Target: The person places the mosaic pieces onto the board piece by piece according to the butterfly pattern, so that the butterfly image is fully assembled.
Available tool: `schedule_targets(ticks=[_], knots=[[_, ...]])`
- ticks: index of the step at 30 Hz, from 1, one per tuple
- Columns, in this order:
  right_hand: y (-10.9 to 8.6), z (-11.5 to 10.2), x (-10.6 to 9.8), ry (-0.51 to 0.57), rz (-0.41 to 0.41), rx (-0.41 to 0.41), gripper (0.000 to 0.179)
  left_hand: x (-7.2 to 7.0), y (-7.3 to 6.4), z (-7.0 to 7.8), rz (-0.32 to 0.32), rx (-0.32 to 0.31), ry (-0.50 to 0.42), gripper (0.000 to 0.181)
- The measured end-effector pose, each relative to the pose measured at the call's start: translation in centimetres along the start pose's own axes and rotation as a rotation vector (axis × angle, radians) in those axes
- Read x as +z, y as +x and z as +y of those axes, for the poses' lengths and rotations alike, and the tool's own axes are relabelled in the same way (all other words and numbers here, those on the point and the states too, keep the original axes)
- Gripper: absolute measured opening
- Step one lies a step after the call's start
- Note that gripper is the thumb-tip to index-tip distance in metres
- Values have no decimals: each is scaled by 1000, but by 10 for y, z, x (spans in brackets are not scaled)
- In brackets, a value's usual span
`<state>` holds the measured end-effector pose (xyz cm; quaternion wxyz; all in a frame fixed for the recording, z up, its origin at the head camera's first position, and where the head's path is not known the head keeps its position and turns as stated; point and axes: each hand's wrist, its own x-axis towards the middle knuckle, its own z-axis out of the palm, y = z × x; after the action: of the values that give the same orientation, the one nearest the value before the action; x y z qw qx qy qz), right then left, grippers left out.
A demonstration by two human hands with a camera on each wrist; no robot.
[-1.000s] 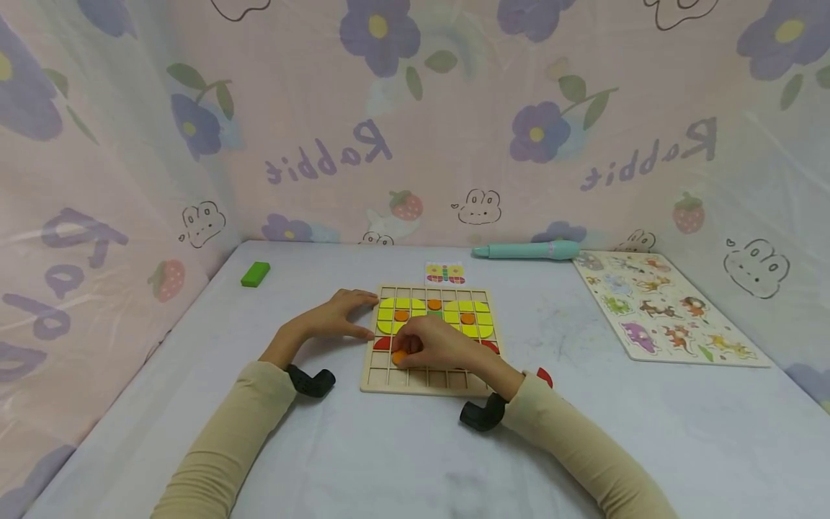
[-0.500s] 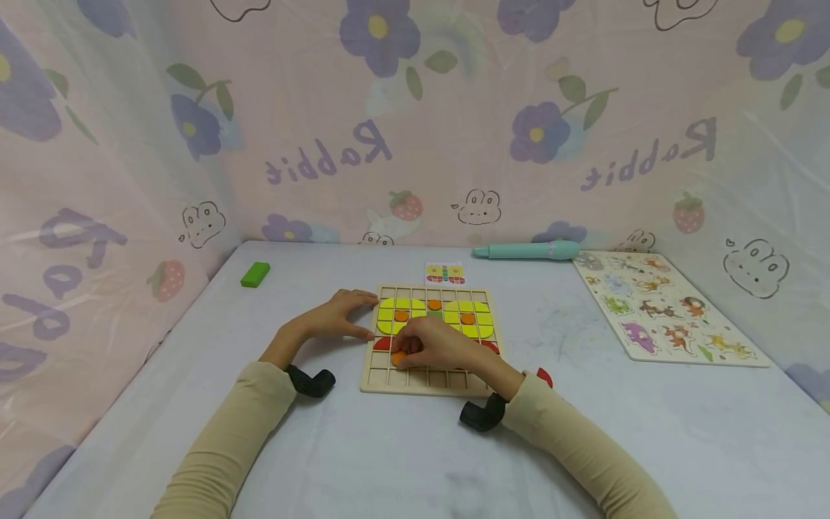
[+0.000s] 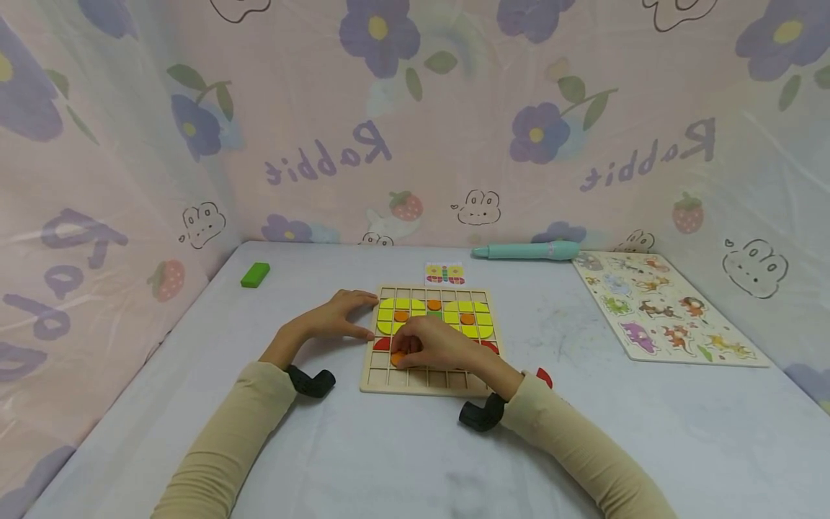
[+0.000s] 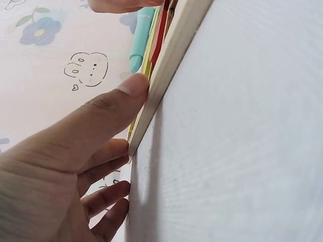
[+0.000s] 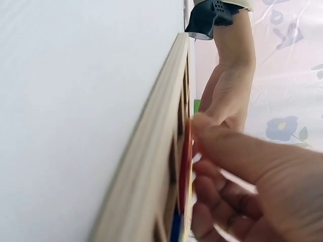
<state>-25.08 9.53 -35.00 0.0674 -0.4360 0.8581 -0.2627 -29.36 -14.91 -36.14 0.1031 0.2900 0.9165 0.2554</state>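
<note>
A wooden grid board [image 3: 415, 391] lies mid-table, with yellow, orange, red and green puzzle pieces in its cells. Over its front-left cells my right hand [image 3: 437, 342] pinches a small orange piece [image 3: 398, 358], rounded where it shows and partly covered by the fingers. My left hand [image 3: 333, 315] touches the board's left edge; in the left wrist view its thumb [image 4: 132, 85] lies along the rim and the fingers reach the far part of that edge. Red pieces [image 3: 382, 344] sit just behind the orange one. The board's middle is hidden beneath my right hand.
A butterfly pattern card [image 3: 444, 273] lies behind the board. A green block [image 3: 256, 274] is at the back left. A teal pen-shaped object [image 3: 527, 250] and an animal puzzle board [image 3: 668, 306] lie back right. A red piece [image 3: 544, 376] shows beside the right sleeve.
The orange piece under my right fingertips has shifted very slightly left and towards the front. Both hands and the board otherwise keep their places.
</note>
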Motion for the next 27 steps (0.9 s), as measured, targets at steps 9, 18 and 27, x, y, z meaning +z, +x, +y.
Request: schedule_targets(ticks=[9,18,27], knots=[[-26,7,-36,39,112,-4,19,0,0,3,-9,-18,3,74],[-91,23,-70,-16,182,148,23,-1,1,2,-3,-32,11,75],[-153,43,-75,-33,164,191,26,1,1,3,2,-34,21,74]])
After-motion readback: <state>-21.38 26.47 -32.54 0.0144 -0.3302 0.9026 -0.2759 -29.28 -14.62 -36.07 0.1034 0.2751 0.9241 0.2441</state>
